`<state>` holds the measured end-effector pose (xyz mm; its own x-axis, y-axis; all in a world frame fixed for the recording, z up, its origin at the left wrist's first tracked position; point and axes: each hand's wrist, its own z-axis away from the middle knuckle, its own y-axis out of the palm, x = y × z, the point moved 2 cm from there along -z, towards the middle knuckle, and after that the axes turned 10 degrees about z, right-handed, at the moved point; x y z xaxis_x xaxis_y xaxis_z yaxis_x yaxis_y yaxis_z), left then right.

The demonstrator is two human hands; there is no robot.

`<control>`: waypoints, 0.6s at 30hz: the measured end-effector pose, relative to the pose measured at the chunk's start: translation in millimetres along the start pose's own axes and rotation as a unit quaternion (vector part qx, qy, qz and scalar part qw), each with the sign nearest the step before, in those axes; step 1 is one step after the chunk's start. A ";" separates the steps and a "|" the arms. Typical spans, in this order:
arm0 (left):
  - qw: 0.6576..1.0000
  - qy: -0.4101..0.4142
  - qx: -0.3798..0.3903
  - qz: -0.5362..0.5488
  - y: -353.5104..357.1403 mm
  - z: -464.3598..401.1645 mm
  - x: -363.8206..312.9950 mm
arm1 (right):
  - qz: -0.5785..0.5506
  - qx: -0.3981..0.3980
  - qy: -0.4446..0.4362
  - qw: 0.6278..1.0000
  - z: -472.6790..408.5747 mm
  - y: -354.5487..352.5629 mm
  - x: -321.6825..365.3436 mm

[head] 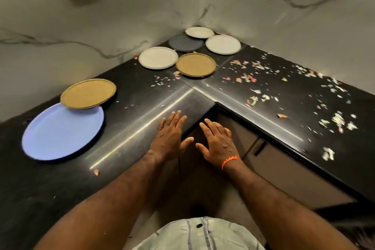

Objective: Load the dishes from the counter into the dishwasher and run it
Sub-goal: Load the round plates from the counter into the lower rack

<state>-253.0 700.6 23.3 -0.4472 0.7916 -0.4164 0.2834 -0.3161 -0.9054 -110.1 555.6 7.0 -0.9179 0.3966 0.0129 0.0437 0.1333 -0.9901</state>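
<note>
From the head view I am looking down into the inside corner of a black L-shaped surface point(129, 111) with marble walls behind it. My left hand point(170, 138) hovers flat over the rounded corner edge, fingers straight and spread, holding nothing. My right hand point(218, 141), with an orange band point(231, 162) at the wrist, is just beside it over the gap in front of the cabinets, equally flat and empty.

The dishes are all on the surface and none is in hand. Nearest on my left lies a blue plate point(60, 132), and a tan plate point(87, 93) rests tilted with its near rim overlapping the blue one's far edge. Deep in the corner sit five more: a white plate point(157, 58), a second tan plate point(195, 65), a dark grey plate point(184, 42), a white plate point(223, 44) to its right and a pale plate point(199, 32) at the very back. Food scraps point(263, 79) litter the right-hand run of the surface.

I cannot see the dishwasher from here. I judge loading has not begun; the step in hand is picking a first plate. The next move calls for reaching left, lifting the tilted tan plate off the blue one, since it lies on top.
</note>
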 end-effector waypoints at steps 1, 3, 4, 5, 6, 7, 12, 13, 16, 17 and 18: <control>1.000 -0.024 -0.011 -0.005 -6.0 2.6 10.8 | -0.006 -0.004 -0.016 1.000 -12.8 0.9 6.3; 0.997 -0.073 -0.029 -0.006 -16.9 8.6 31.7 | -0.015 -0.007 -0.051 0.999 -37.6 3.0 18.8; 0.994 -0.099 -0.035 -0.007 -21.7 12.6 41.6 | -0.017 -0.006 -0.068 0.998 -48.8 4.7 25.0; 0.991 -0.124 -0.043 -0.012 -27.0 16.9 52.2 | -0.021 -0.003 -0.086 0.996 -61.1 6.6 32.0; 0.988 -0.148 -0.049 -0.016 -31.6 21.6 62.1 | -0.026 0.000 -0.101 0.995 -71.8 8.6 38.7; 0.984 -0.171 -0.053 -0.019 -35.8 26.1 71.4 | -0.029 0.002 -0.116 0.993 -81.4 10.1 45.2; 0.951 -0.296 -0.083 -0.017 -49.1 56.8 107.1 | -0.052 0.012 -0.204 0.978 -120.2 18.7 82.7; 0.944 -0.319 -0.089 -0.014 -50.4 64.3 111.4 | -0.055 0.017 -0.221 0.973 -125.5 20.7 90.6; 0.925 -0.365 -0.105 -0.016 -55.0 85.0 118.1 | -0.059 0.032 -0.260 0.963 -135.8 27.4 111.5; 0.921 -0.375 -0.106 -0.017 -56.4 89.7 119.4 | -0.060 0.036 -0.266 0.962 -137.2 28.7 116.2; 0.914 -0.391 -0.108 -0.017 -60.0 97.0 122.8 | -0.064 0.042 -0.277 0.958 -140.0 28.6 125.4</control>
<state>-407.2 766.1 18.4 -0.9040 0.1571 -0.3976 0.3819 -0.1212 -0.9162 -168.7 736.3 -0.1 -0.9830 -0.1642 0.0817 -0.0934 0.0649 -0.9935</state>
